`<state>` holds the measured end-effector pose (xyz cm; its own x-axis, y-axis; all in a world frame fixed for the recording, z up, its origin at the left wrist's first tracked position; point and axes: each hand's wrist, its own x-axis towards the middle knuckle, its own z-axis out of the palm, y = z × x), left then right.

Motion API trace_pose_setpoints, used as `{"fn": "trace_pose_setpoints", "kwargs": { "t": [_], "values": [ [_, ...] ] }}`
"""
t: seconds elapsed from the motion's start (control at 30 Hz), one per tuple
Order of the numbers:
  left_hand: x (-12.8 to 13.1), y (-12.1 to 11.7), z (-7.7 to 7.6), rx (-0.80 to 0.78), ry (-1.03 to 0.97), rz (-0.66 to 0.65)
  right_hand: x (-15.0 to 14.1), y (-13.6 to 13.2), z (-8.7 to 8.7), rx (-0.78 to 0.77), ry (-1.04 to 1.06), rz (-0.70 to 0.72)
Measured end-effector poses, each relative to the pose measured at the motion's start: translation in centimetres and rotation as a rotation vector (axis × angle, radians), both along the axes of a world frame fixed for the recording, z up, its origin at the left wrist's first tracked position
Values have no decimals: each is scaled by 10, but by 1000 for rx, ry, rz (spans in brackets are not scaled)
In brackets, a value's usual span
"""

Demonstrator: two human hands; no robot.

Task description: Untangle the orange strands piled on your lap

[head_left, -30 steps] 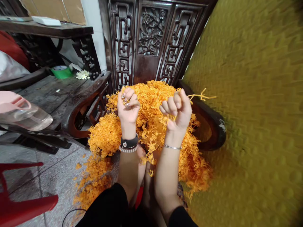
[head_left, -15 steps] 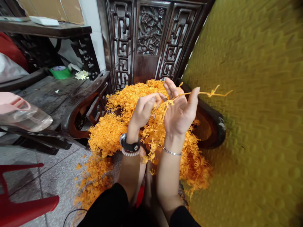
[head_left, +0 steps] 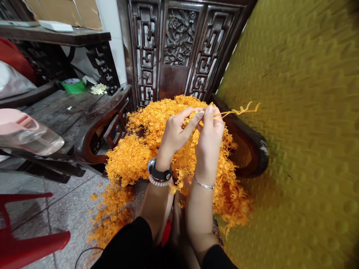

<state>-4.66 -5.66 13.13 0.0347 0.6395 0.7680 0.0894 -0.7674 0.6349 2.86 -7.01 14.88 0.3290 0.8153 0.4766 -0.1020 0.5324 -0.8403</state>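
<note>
My left hand [head_left: 179, 129], with a dark watch on its wrist, pinches the orange strand with thumb and fingers. Right beside it my right hand [head_left: 209, 130], wearing a thin silver bangle, is closed on the same orange strand [head_left: 238, 111]. The strand's thin, kinked end sticks out to the right past my fingers. Part of it is hidden within my hands. Below and behind both hands lies a large heap of curly orange strands [head_left: 129, 158], some of it hanging over my lap.
A dark wooden bench [head_left: 53, 112] on the left bears a pink-lidded bottle [head_left: 30, 132] and green tape [head_left: 74, 86]. A red stool [head_left: 36, 243] stands lower left. Loose orange pieces [head_left: 112, 209] lie on the floor. A yellow textured surface [head_left: 303, 130] rises at the right.
My right hand has gone from open-palmed to closed on the strand. My left hand has moved right and up to meet it. The strand's free end has shifted left.
</note>
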Motion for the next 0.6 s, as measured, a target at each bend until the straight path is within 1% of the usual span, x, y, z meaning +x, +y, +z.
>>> {"fn": "trace_pose_setpoints", "kwargs": {
  "t": [0.1, 0.17, 0.2, 0.23, 0.3, 0.37, 0.4, 0.47, 0.5, 0.57, 0.6],
  "values": [
    [4, -5, 3, -17, -37, 95, 1, -4, 1, 49, -170, -99],
    [4, -7, 4, -33, -46, 125, 4, -7, 2, 47, -263, -109],
    [3, -8, 5, -41, -44, 126, 5, -9, 3, 35, -279, -69],
    [2, -8, 6, -46, -43, 122, 7, -11, 5, 15, -271, 8],
    [-1, -9, 6, -52, -71, 82, 11, -14, 8, -37, -205, 237],
    [-1, -10, 8, -81, -153, -14, 12, -18, 11, -70, -107, 453],
    [1, -12, 8, -108, -211, -73, 12, -20, 12, -71, -62, 520],
    [5, -15, 11, -172, -333, -172, 9, -23, 13, -45, 11, 575],
    [8, -16, 12, -199, -381, -192, 7, -23, 12, -26, 42, 585],
    [12, -16, 13, -232, -426, -166, 3, -22, 10, 22, 80, 613],
    [12, -14, 13, -234, -417, -139, 2, -20, 9, 65, 110, 629]
  ]
}}
